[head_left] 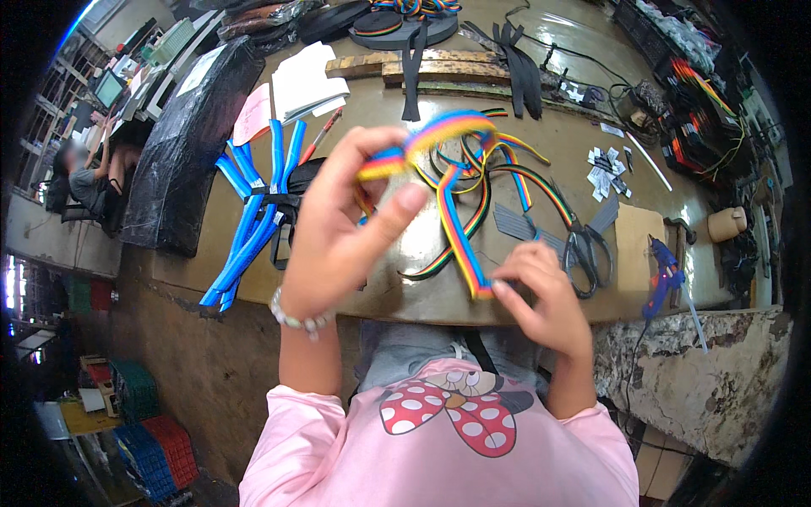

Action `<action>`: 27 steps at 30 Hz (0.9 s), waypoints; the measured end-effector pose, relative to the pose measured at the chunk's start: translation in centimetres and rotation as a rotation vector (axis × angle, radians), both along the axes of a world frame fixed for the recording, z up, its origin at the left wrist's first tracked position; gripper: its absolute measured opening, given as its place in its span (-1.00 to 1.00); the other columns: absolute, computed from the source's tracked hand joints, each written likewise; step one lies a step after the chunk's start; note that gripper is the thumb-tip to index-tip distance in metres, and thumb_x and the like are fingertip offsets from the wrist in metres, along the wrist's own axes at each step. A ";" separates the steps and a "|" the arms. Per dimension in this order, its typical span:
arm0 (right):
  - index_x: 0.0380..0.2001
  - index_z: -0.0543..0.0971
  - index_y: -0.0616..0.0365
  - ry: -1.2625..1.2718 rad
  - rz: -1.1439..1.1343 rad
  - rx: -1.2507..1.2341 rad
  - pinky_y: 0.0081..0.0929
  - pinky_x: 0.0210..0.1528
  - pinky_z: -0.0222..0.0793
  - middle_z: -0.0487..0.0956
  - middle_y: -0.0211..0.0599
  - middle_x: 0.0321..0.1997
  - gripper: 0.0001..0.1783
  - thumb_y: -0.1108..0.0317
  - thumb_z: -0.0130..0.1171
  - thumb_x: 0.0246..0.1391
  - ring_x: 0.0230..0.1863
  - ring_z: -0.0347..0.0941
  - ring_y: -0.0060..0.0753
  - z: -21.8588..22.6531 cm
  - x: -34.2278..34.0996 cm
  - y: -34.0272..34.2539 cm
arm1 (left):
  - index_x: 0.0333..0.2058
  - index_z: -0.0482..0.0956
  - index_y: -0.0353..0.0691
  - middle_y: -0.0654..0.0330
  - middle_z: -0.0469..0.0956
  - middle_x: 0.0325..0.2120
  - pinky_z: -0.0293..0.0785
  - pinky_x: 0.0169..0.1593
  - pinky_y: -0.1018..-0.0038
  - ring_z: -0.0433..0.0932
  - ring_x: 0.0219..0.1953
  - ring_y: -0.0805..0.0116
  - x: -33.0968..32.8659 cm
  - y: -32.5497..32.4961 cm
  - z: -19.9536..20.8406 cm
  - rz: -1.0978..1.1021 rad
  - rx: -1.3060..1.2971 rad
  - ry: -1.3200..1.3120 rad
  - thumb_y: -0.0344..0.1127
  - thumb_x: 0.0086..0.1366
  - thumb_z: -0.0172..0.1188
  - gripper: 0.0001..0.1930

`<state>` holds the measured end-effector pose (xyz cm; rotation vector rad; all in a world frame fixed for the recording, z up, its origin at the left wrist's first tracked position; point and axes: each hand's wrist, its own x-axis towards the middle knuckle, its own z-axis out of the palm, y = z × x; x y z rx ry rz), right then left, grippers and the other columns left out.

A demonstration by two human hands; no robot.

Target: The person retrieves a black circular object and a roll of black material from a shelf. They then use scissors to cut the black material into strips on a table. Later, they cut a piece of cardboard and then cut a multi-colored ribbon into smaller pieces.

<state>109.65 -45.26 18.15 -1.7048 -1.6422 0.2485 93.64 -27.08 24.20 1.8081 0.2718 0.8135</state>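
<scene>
The rainbow-striped strap (pixel 460 215) is held up over the near edge of the worktable (pixel 583 127), arched between both hands. The left hand (pixel 338 232) pinches the top of the arch between thumb and forefinger, fingers pressed together on the band, while the right hand (pixel 541 296) nips the strap's lower free end between thumb and fingertips. To do this well, it seems best to keep the band flat and untwisted between the two pinches, stripes facing one way, and the lower end square before anything is fixed. Just beyond the right-hand pinch lie the scissors (pixel 583 249), and further to that side a blue glue gun (pixel 663 275). More striped strap loops (pixel 498 165) lie behind the raised arch; outside the left-hand pinch sits a bundle of blue straps (pixel 253 215).
</scene>
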 end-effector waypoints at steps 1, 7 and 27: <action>-0.40 0.54 0.20 0.156 0.113 -0.012 -0.41 -0.24 0.25 0.48 -0.24 -0.41 -0.91 0.45 0.16 -0.05 -0.29 0.38 -0.26 1.3 -0.2 -0.5 | -0.11 0.38 -0.35 0.17 0.45 -0.28 0.34 -0.18 0.50 0.44 -0.25 0.36 0.2 -0.8 0.5 -0.038 0.162 0.022 -0.33 0.22 0.14 -0.70; -0.51 0.54 0.26 0.275 -0.192 0.055 -0.49 -0.47 0.28 0.49 -0.21 -0.52 -0.91 0.45 0.21 -0.09 -0.56 0.41 -0.27 5.0 -2.0 -2.2 | -0.24 0.41 -0.27 0.08 0.44 -0.35 0.35 -0.15 0.39 0.43 -0.25 0.15 1.8 -6.0 -0.7 -0.278 0.167 0.185 -0.18 0.08 0.28 -0.64; -0.19 0.55 0.21 0.335 0.119 0.115 -0.47 -0.30 0.42 0.58 -0.23 -0.36 -0.59 0.38 0.32 -0.21 -0.34 0.52 -0.20 5.9 -0.9 -2.3 | -0.36 0.42 -0.27 -0.01 0.45 -0.59 0.39 -0.41 0.27 0.49 -0.50 0.01 0.2 -5.6 0.0 -0.613 0.052 0.326 -0.14 0.34 -0.04 -0.72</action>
